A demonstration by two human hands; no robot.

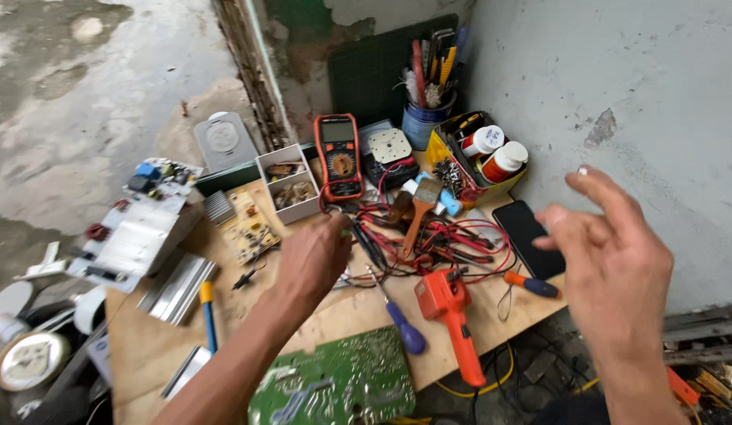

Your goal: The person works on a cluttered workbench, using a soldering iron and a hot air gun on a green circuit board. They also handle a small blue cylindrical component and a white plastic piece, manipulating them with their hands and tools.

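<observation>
My left hand (315,256) reaches over the wooden board (145,354) to the tangle of red and black test leads (452,240), its fingertips pinched on something small among the wires just below the orange multimeter (339,157); what it holds is hidden. My right hand (613,252) hovers raised at the right, fingers spread and empty, above a black phone (529,236). A green circuit board (342,386) lies under my left forearm.
An orange soldering gun (452,315), a blue-handled screwdriver (401,323), a paintbrush (417,212), a white parts box (289,182), a yellow tin with bottles (484,153), a tool cup (429,118) and a small yellow circuit board (250,228) crowd the board. Loose electronics lie at the left.
</observation>
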